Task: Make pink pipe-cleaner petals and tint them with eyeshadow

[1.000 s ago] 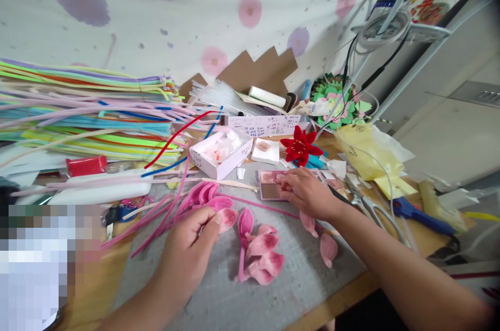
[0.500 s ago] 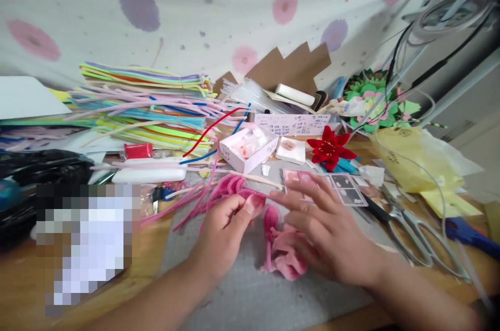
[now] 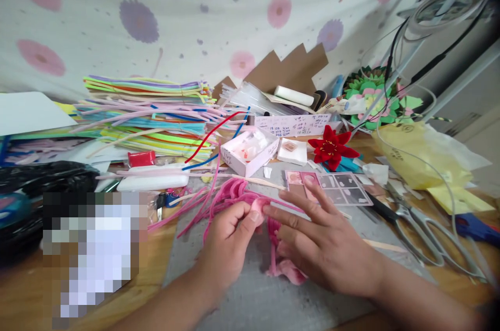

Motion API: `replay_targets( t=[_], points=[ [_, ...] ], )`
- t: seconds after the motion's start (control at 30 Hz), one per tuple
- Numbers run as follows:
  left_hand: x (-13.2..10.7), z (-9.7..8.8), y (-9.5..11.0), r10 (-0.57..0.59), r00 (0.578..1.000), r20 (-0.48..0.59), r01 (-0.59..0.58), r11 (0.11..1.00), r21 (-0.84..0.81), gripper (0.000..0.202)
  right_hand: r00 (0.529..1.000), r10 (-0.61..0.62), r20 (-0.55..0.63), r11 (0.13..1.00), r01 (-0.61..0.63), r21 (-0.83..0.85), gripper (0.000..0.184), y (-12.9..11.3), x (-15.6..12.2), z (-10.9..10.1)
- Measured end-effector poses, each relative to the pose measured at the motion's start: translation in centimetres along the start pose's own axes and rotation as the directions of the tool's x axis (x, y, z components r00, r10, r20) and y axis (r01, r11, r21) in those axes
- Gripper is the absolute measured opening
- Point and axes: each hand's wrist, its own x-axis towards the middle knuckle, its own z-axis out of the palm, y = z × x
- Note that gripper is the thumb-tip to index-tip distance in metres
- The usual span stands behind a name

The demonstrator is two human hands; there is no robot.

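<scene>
My left hand (image 3: 230,232) pinches a small fuzzy pink petal (image 3: 257,208), made of chenille stem, between thumb and fingers. My right hand (image 3: 324,232) is beside it with its fingers stretched and apart. One right fingertip meets the petal's right edge; the right thumb is hidden. Partly under the right hand, on the grey mat (image 3: 242,305), lies a pink fuzzy flower piece (image 3: 291,271). Behind my left hand is a bunch of looped pink chenille stems (image 3: 230,190), their loose ends trailing left.
Bundles of coloured chenille stems (image 3: 148,117) are stacked at the back left. A white box (image 3: 250,156), a red flower (image 3: 333,147) and a patterned card (image 3: 332,188) stand or lie beyond my hands. Scissors (image 3: 422,232) lie right, a black bag (image 3: 47,190) left.
The petal has turned in my left fingers and shows a paler side. My right hand has come slightly lower and covers more of the flower piece. The camera view has shifted a little.
</scene>
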Motion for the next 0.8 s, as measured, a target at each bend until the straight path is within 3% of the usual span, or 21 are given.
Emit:
replay_targets(
  t=[0.43,0.5,0.57,0.67,0.73,0.8],
  points=[
    [0.2,0.0,-0.2,-0.006,0.998,0.056,0.004,1.0,0.026,0.03,0.999,0.042,-0.032,0.999,-0.042,0.002,0.015,-0.4,0.4,0.8],
    [0.3,0.0,-0.2,-0.024,0.998,0.059,0.021,0.998,0.052,0.031,0.997,0.072,-0.028,0.997,-0.072,-0.008,0.018,0.9,0.2,0.6],
    [0.4,-0.2,-0.2,-0.033,0.999,0.035,0.029,0.995,0.095,0.033,0.979,0.2,-0.036,0.98,-0.2,-0.01,0.023,3.2,-0.5,0.5],
    [0.6,-0.4,-0.4,-0.022,1.0,0.002,0.021,0.99,0.139,0.034,0.881,0.473,0.001,0.88,-0.473,0.03,0.017,7.4,-2.6,0.7],
    [0.7,-0.4,-0.6,-0.015,1.0,0.003,0.014,0.99,0.14,0.034,0.845,0.526,0.096,0.845,-0.532,0.051,0.018,9.5,-4.1,1.0],
    [0.7,-0.5,-0.7,-0.018,1.0,0.006,0.017,0.99,0.139,0.034,0.844,0.512,0.161,0.853,-0.521,0.019,0.02,10.5,-4.9,1.5]
  ],
)
